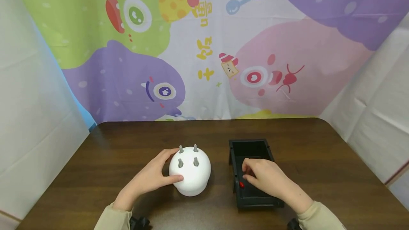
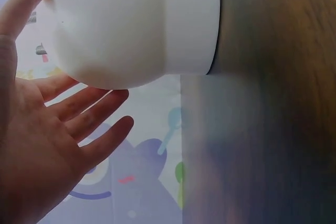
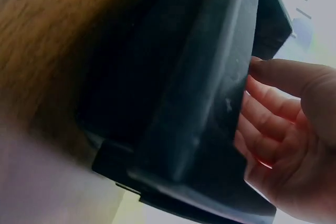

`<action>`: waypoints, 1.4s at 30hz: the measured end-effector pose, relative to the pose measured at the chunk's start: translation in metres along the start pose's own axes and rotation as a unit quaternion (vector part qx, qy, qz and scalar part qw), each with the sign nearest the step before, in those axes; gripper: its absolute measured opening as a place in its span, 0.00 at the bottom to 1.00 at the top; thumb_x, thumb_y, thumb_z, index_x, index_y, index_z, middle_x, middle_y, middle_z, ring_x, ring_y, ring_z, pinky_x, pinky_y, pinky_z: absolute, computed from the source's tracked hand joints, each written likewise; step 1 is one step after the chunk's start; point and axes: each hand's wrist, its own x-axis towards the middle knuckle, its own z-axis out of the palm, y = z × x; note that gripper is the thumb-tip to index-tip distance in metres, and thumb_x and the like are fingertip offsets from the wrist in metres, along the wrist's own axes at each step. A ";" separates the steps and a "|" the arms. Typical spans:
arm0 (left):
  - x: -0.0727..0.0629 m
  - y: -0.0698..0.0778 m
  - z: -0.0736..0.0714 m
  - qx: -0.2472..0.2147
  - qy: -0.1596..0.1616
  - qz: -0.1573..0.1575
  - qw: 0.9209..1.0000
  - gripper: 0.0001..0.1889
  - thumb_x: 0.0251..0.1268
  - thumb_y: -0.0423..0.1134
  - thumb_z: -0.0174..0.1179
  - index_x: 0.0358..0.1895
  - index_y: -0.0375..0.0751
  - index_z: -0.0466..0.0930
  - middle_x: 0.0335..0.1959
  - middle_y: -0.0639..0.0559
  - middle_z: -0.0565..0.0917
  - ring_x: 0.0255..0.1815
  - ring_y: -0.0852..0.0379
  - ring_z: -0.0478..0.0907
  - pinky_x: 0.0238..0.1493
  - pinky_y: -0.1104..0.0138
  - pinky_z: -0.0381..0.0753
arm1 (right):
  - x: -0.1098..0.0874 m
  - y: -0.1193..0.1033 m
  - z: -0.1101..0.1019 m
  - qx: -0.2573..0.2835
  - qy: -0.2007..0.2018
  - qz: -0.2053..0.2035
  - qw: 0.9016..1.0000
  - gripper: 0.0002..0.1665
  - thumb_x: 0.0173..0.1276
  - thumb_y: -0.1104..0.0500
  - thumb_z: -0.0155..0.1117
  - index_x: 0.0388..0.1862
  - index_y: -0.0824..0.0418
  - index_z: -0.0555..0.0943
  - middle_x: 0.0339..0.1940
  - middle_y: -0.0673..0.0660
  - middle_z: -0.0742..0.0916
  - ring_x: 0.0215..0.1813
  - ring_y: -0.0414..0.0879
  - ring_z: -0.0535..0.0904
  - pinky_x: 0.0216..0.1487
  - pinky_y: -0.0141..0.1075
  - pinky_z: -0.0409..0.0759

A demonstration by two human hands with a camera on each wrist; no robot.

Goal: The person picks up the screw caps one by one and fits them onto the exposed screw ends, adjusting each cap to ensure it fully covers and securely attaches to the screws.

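A white rounded body (image 1: 191, 176) stands on the table, with several grey threaded bolts (image 1: 196, 162) sticking up from its domed top. My left hand (image 1: 153, 175) steadies it from the left, thumb on the near side and index finger on the far side. In the left wrist view the other fingers (image 2: 100, 114) spread beside its smooth wall. My right hand (image 1: 270, 178) reaches into a black bin (image 1: 252, 201), fingers bent, with a gap between thumb and index finger. Just by the thumb lies a small red piece (image 1: 241, 184). The bin's wall hides the fingertips in the right wrist view.
Both the white body and the bin are on a dark brown wooden table (image 1: 143, 134). Behind it hangs a cartoon-printed curtain (image 1: 211, 98). Pale cloth walls (image 1: 41, 116) close in the left and right sides.
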 end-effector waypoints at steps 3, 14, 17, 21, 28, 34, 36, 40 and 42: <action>0.001 0.001 -0.001 -0.021 -0.008 -0.003 1.000 0.43 0.41 0.64 0.65 0.63 0.52 0.61 0.58 0.54 0.69 0.56 0.53 0.70 0.53 0.54 0.70 | 0.001 0.001 0.003 0.007 -0.017 0.006 1.000 0.09 0.55 0.56 0.67 0.29 0.51 0.74 0.24 0.39 0.79 0.26 0.30 0.73 0.27 0.29 0.71; 0.005 0.001 -0.004 -0.068 -0.041 -0.021 0.997 0.44 0.41 0.59 0.68 0.63 0.49 0.60 0.60 0.52 0.66 0.57 0.52 0.69 0.54 0.51 0.68 | 0.003 0.003 0.016 0.038 -0.079 0.010 0.996 0.09 0.57 0.55 0.66 0.32 0.55 0.75 0.23 0.42 0.79 0.24 0.31 0.71 0.24 0.29 0.70; 0.004 0.001 -0.003 -0.072 -0.038 -0.021 0.996 0.43 0.41 0.60 0.68 0.63 0.50 0.60 0.59 0.52 0.66 0.56 0.52 0.69 0.54 0.51 0.68 | 0.005 0.004 0.019 0.036 -0.089 0.013 0.995 0.10 0.56 0.54 0.67 0.31 0.55 0.75 0.22 0.41 0.77 0.22 0.31 0.69 0.23 0.28 0.69; 0.004 0.001 -0.004 -0.075 -0.038 -0.021 0.996 0.43 0.41 0.59 0.69 0.63 0.51 0.60 0.60 0.52 0.66 0.56 0.52 0.69 0.55 0.51 0.68 | 0.008 0.004 0.020 0.031 -0.104 0.018 0.994 0.12 0.55 0.54 0.68 0.30 0.55 0.74 0.20 0.42 0.74 0.20 0.32 0.67 0.22 0.29 0.67; 0.004 0.001 -0.005 -0.076 -0.041 -0.021 0.996 0.43 0.41 0.59 0.69 0.63 0.50 0.60 0.60 0.52 0.66 0.57 0.51 0.69 0.54 0.50 0.68 | 0.011 0.001 0.023 0.016 -0.121 0.023 0.992 0.13 0.53 0.55 0.69 0.26 0.55 0.72 0.17 0.44 0.72 0.18 0.35 0.65 0.20 0.30 0.65; 0.003 0.000 -0.004 -0.076 -0.039 -0.019 0.996 0.43 0.41 0.58 0.69 0.63 0.51 0.60 0.60 0.52 0.66 0.56 0.51 0.69 0.54 0.50 0.68 | 0.013 -0.001 0.026 -0.014 -0.114 0.017 0.993 0.14 0.51 0.56 0.70 0.23 0.55 0.71 0.16 0.45 0.70 0.18 0.36 0.64 0.19 0.31 0.63; 0.003 -0.001 -0.004 -0.080 -0.039 -0.018 0.996 0.43 0.42 0.58 0.69 0.63 0.50 0.60 0.59 0.52 0.66 0.56 0.52 0.69 0.55 0.50 0.68 | 0.014 -0.001 0.027 -0.024 -0.116 0.019 0.993 0.14 0.51 0.56 0.70 0.23 0.56 0.71 0.17 0.45 0.71 0.19 0.36 0.64 0.20 0.32 0.64; 0.003 -0.002 -0.003 -0.087 -0.040 -0.017 0.995 0.43 0.42 0.56 0.69 0.63 0.50 0.59 0.60 0.52 0.65 0.56 0.51 0.69 0.55 0.51 0.68 | 0.015 -0.002 0.028 -0.032 -0.124 0.029 0.991 0.14 0.50 0.56 0.71 0.24 0.56 0.72 0.18 0.46 0.73 0.20 0.38 0.66 0.21 0.33 0.65; 0.004 -0.002 -0.003 -0.090 -0.041 -0.017 0.995 0.43 0.42 0.56 0.70 0.63 0.50 0.59 0.60 0.52 0.65 0.56 0.51 0.69 0.55 0.52 0.68 | 0.015 -0.003 0.028 -0.033 -0.126 0.032 0.991 0.14 0.50 0.57 0.71 0.24 0.56 0.72 0.18 0.46 0.73 0.20 0.38 0.66 0.21 0.33 0.65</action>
